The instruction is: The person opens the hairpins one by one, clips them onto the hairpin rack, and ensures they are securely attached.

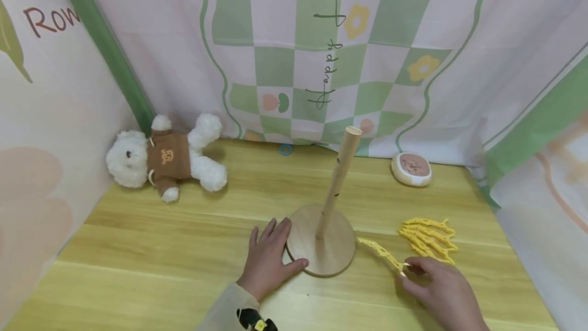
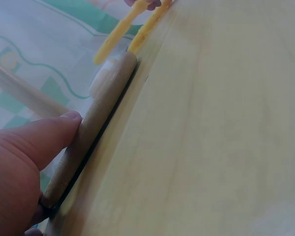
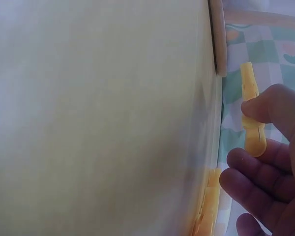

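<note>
In the head view my left hand [image 1: 271, 258] lies spread at the left edge of a round wooden base [image 1: 340, 254]. Its thumb rests on top of the base, as the left wrist view also shows, and its fingers stretch along the rim. A bare wooden pole [image 1: 337, 183] rises from the base, with small dark slots along its side. My right hand [image 1: 443, 290] pinches a thin, jagged yellow plastic strip [image 3: 255, 137] between thumb and fingers. The strip's far end points at the base's right edge. Just beyond that hand lies a pile of similar yellow strips [image 1: 427, 236].
A white plush toy in a brown shirt [image 1: 170, 160] lies at the back left of the wooden table [image 1: 151, 249]. A small clock [image 1: 412, 168] stands at the back right. A blue ring [image 1: 286, 149] lies by the checked cloth [image 1: 317, 65] hanging behind.
</note>
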`<state>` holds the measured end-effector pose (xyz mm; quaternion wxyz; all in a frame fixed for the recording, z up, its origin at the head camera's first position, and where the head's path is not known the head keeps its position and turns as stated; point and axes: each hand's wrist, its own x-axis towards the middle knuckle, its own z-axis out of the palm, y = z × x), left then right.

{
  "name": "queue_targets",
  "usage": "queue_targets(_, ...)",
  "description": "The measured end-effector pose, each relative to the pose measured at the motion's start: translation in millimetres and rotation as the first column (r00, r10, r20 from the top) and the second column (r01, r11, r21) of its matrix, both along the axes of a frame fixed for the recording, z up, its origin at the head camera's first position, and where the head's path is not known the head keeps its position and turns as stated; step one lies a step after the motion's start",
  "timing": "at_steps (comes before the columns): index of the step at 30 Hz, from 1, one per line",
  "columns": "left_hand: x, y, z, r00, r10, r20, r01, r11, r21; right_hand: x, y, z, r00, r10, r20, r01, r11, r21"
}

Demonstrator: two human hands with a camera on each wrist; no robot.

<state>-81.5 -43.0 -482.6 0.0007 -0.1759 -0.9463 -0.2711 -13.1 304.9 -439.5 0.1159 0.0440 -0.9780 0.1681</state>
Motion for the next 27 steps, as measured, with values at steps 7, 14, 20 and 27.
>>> queue_targets(7, -0.7, 0.0, -1.5, 1.000, 0.005, -0.009, -0.005, 1.000, -0.004, -3.6, -4.4, 2.6, 1.000, 0.010, 0.029, -0.010, 1.000, -0.010)
queue_targets(14, -1.6, -0.6, -1.3, 1.000, 0.001, 0.006, -0.001, 1.000, 0.001, -5.7, -8.4, 2.4, 1.000, 0.019, 0.009, -0.019, 1.000, -0.016)
queue_targets(20, -1.4, -0.9, 1.3, 1.000, 0.000, 0.013, -0.001, 1.000, 0.005, -7.2, -13.0, 2.9, 0.999, 0.031, 0.022, -0.031, 0.999, -0.024)
queue_targets(27, -1.0, -1.0, -2.1, 1.000, -0.005, -0.002, 0.005, 1.000, 0.017, -8.7, -19.6, 3.0, 0.999, 0.028, 0.037, -0.026, 0.999, -0.039)
